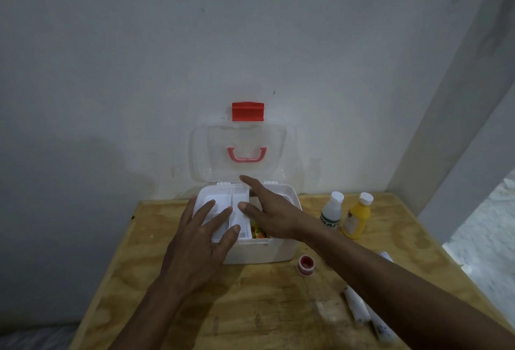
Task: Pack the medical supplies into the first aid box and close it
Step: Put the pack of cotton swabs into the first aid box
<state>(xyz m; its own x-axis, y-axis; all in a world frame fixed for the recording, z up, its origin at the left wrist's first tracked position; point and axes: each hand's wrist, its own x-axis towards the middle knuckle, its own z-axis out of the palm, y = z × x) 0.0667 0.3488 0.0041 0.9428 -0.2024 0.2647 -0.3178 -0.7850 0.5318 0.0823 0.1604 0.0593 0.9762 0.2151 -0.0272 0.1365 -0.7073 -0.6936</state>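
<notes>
The white first aid box (274, 250) stands at the table's back edge. Its clear lid (242, 138) with a red latch leans open against the wall. A white divided inner tray (223, 204) sits in the box's left half. My left hand (200, 238) rests flat on the tray with straight fingers. My right hand (267, 210) reaches over the box, fingers spread, touching the tray's right side. Orange-coloured items (257, 234) show inside the box beside the tray.
On the wooden table (250, 308), a white bottle (331, 210) and a yellow bottle (358, 216) stand right of the box. A small red-capped jar (305, 264) sits in front. White tubes (359, 308) lie near my right forearm. A wall rises behind.
</notes>
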